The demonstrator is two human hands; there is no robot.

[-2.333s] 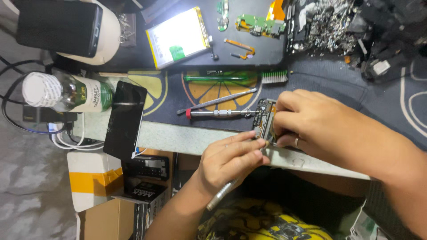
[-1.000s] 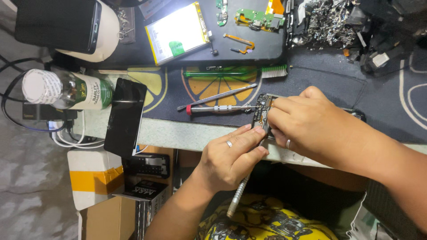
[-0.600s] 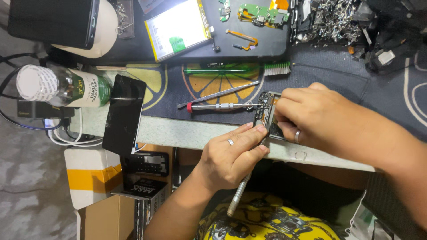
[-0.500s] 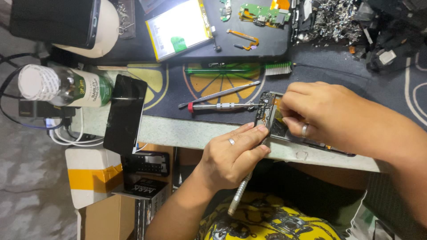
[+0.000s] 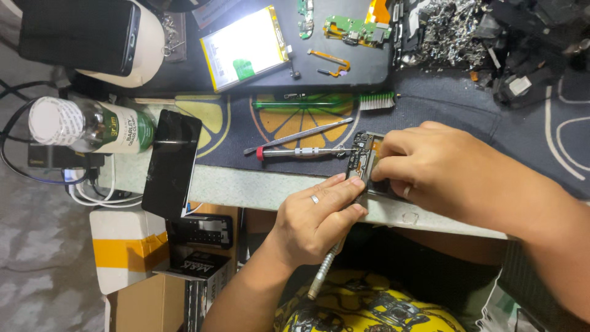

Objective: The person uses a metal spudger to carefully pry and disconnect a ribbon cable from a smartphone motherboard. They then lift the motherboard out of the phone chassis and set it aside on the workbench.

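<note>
An opened phone body [image 5: 361, 161] with bare circuitry lies on the dark mat near the table's front edge. My right hand [image 5: 430, 167] comes in from the right and presses down on it, fingers curled over its right side, hiding most of it. My left hand [image 5: 316, 216] reaches up from below, gripping a slim metal-handled screwdriver [image 5: 321, 275]. Its fingertips touch the phone body's lower left edge, and the tool's tip is hidden under them.
A red-tipped screwdriver [image 5: 300, 152], tweezers [image 5: 298, 135] and a green brush [image 5: 326, 101] lie just left of the phone body. Further back are a battery [image 5: 246, 44], circuit boards [image 5: 350, 27] and metal scrap [image 5: 455, 29]. At left stand a black phone [image 5: 172, 163] and a bottle [image 5: 92, 126].
My right hand has shifted its grip over the phone body, and the body sits slightly further right. My left hand has stayed at its lower edge, with the screwdriver handle swung more upright.
</note>
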